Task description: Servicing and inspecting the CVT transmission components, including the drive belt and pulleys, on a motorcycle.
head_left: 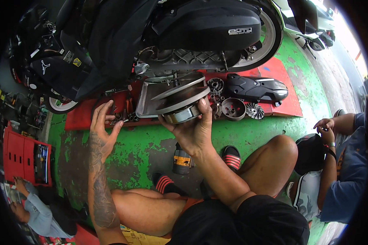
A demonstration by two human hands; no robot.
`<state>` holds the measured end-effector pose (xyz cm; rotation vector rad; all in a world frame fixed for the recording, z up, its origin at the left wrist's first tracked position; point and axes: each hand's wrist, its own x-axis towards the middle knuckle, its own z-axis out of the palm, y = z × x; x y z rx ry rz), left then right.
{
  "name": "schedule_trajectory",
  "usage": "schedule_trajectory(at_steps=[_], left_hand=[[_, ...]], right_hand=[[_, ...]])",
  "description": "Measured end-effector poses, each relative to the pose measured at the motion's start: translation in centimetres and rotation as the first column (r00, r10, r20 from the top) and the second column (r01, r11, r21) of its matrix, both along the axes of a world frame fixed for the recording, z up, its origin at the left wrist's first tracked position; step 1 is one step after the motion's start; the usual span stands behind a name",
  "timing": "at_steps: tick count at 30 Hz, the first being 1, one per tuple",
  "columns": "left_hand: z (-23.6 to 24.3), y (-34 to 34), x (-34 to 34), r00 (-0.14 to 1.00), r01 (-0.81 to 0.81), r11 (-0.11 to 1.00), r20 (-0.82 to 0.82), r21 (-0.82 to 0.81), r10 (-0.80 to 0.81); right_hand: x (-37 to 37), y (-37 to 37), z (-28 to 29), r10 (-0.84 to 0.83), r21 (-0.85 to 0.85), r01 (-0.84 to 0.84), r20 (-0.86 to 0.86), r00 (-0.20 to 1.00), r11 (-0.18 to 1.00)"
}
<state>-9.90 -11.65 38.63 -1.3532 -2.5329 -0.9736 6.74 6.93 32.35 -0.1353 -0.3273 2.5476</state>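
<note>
My right hand [191,134] grips a scooter's driven pulley assembly [183,102] from below, thumb along its near right side. The pulley's two grey discs are tilted, with a gap between them, and a shiny metal ring sits underneath. It is held up in front of a metal tray [146,102], hiding much of it. To the left, my left hand [104,128] is raised with thumb and fingers apart and nothing in them. Its fingertips appear close to some small tools [129,108] on the red platform [79,116]; the exact distance is unclear.
A black scooter [204,30] stands beyond the platform. Right of the tray lie a black cover [257,89], a round clutch bell [234,109] and a finned fan disc [255,111]. A yellow-black power tool [182,160] rests near my feet. People sit at right and lower left.
</note>
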Motion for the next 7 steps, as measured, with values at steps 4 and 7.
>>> schedule_trajectory(at_steps=[4,7], left_hand=[[0.5,-0.7,-0.2,0.999,0.038,0.998,-0.033,-0.055,-0.040],[1.7,-1.0,2.0,0.993,0.102,0.926,-0.013,-0.364,-0.114]], right_hand=[[0.0,-0.2,-0.1,0.070,-0.041,-0.072,-0.030,0.997,0.997],[-0.2,0.3,-1.0,0.090,-0.069,-0.095,-0.077,0.993,0.993]])
